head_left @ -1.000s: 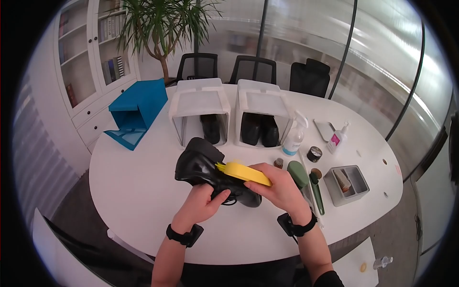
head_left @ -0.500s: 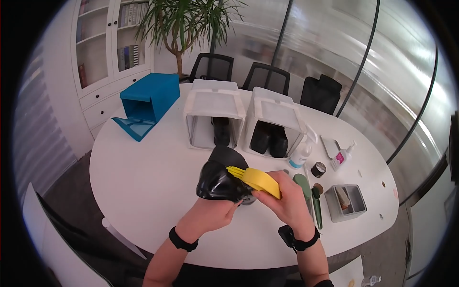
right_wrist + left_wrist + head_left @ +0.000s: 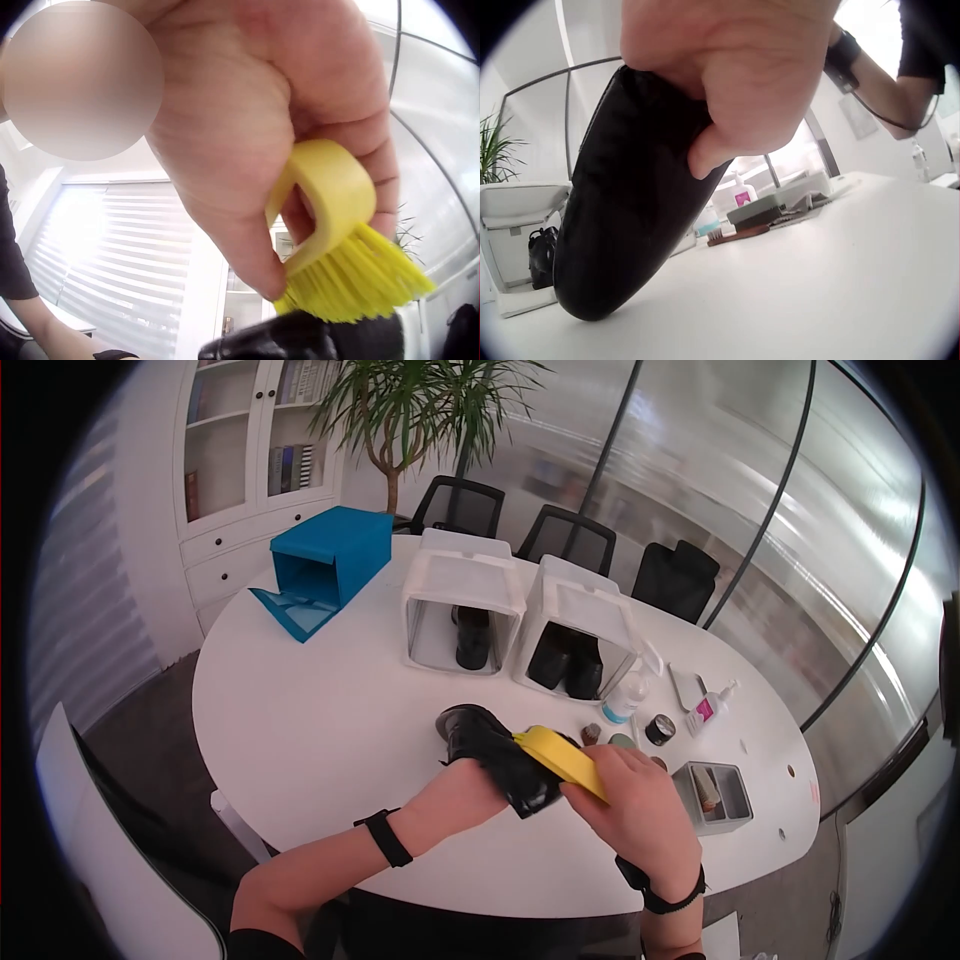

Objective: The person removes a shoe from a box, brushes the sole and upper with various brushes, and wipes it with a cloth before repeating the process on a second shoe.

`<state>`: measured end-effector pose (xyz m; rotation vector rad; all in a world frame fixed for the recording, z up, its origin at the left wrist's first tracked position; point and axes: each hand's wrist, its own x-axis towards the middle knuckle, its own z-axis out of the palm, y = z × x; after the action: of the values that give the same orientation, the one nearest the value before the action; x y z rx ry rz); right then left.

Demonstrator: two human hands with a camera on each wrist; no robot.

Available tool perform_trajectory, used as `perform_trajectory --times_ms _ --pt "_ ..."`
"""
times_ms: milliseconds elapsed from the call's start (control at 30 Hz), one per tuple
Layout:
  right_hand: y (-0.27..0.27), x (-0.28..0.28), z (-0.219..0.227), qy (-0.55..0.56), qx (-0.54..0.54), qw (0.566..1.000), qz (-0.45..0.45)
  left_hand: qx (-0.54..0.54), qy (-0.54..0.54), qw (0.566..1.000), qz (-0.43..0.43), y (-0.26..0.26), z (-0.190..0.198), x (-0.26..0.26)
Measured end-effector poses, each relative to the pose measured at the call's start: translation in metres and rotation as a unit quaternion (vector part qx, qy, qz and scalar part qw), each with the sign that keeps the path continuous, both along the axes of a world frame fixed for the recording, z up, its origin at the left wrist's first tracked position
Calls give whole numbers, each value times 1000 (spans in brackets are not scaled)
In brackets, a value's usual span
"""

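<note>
A glossy black shoe (image 3: 478, 743) is tilted over the front middle of the table. My left hand (image 3: 452, 807) grips it, with the thumb lying along its side in the left wrist view. There, the rounded end of the shoe (image 3: 622, 217) comes down right at the tabletop. In my right hand (image 3: 645, 805) is a yellow scrub brush (image 3: 562, 756) with a looped handle. Curled fingers and thumb hold that handle in the right wrist view, where the brush's bristles (image 3: 360, 281) meet the black shoe.
Two white boxes (image 3: 465, 578) (image 3: 585, 612) with black shoes inside stand behind the hands, left of a spray bottle (image 3: 622, 700). An open blue box (image 3: 345, 550) sits at the back left. A round tin (image 3: 660, 729), pump bottle (image 3: 708, 708) and grey divided container (image 3: 735, 822) are at the right.
The shoe has turned in my left hand and now slants down to the right. The brush has moved along with it, still in my right hand. The head view has swung too.
</note>
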<state>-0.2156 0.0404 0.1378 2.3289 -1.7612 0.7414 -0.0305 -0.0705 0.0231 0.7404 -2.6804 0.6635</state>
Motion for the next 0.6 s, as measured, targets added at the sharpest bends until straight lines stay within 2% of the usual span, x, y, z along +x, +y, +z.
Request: perform_trajectory --times_ms 67,100,133,167,200,267,300,333,367,400,467,500,533,567,600 --pt "-6 -1 -5 36 13 999 -5 7 -32 994 -105 -7 -32 2" --pt "-11 -2 -9 33 45 998 -3 6 -35 993 -110 -8 -42 0" --pt "-14 -4 -12 31 77 997 0 10 16 995 -100 -9 -46 -2" --pt "-15 -6 -14 32 82 996 8 14 68 994 -88 -10 -49 -3" --pt "-12 -6 -13 31 80 996 7 12 66 994 -89 -14 -51 -3" --pt "-2 -5 -10 -9 35 999 22 133 283 945 -99 -20 -39 1" --pt "1 -6 -11 -12 36 999 21 135 279 946 -99 -18 -34 7" --pt "4 -8 -13 -33 21 999 37 256 348 901 -48 -7 -14 16" --pt "7 -10 -14 -53 5 997 52 369 409 834 4 -1 -3 22" --pt "4 -12 -19 -57 4 997 50 369 405 837 3 -6 -2 27" --pt "-11 -21 -38 3 -60 994 91 354 289 887 -59 -17 1 39" --pt "-15 -29 -51 -3 -65 994 85 407 330 848 -77 -11 7 42" --pt "-18 -39 -66 -45 -24 995 87 406 321 852 -80 -9 2 43" --pt "-21 -43 -69 -83 14 992 93 450 420 780 -111 -9 -8 44" --pt "-22 -47 -67 -83 6 992 95 485 515 693 -140 -11 -17 45"
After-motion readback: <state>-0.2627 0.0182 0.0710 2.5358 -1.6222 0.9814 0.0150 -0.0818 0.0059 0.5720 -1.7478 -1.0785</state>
